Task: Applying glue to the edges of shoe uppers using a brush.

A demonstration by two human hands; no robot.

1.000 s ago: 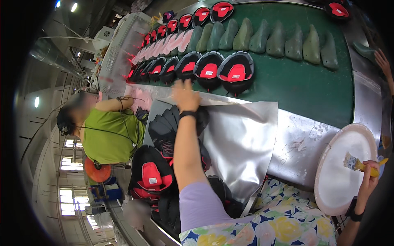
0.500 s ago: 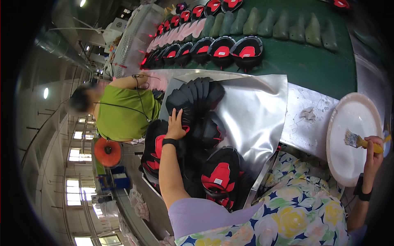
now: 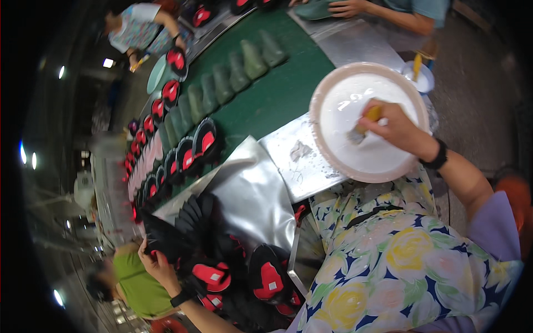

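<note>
My right hand is wrapped round the yellow handle of a flat paintbrush. Its bristles reach down to the white liquid in a wide, pale round basin. At lower left, my left hand grips the near edge of a black shoe upper, fingers and thumb on either side. Beside that hand lies a pile of black uppers with red insides, including one nearer my apron. A fanned stack of black pieces rests on silver sheeting.
A green conveyor belt carries rows of green shoe lasts and red-lined uppers. A crumpled scrap lies on the metal ledge. Co-workers are at upper left, upper right and lower left. A small white pot stands beyond the basin.
The view has turned toward the basin. The brush has gone from above the basin down to its liquid. My left hand, earlier resting on the pile, now lifts an upper.
</note>
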